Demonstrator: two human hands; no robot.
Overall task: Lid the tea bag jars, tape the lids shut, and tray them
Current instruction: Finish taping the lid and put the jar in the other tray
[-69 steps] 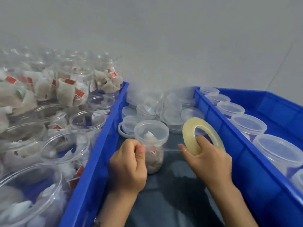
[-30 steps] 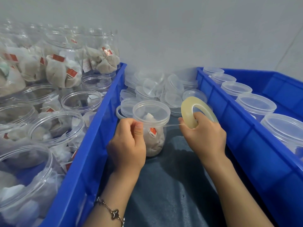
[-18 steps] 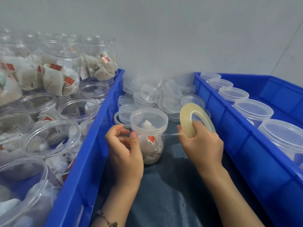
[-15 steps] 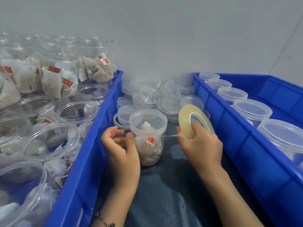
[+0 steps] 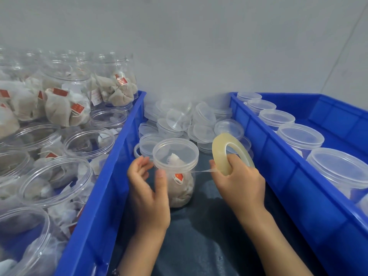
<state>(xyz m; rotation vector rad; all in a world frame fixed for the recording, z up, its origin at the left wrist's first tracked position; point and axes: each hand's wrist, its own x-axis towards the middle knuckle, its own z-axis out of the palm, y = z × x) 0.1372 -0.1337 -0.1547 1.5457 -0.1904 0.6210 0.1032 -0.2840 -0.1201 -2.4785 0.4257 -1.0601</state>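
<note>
Taping step under way: lidded jar (image 5: 176,172) stands in the middle bin (image 5: 111,176). Right hand (image 5: 238,185) grips the tape roll (image 5: 229,152), strip running to the lid seam. Left hand (image 5: 148,191) loosely open, thumb pressing the strip. Next, likely: turn the jar, wrap, tear.

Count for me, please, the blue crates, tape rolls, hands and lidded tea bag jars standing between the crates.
blue crates: 2
tape roll: 1
hands: 2
lidded tea bag jar: 1
Total: 6
</note>
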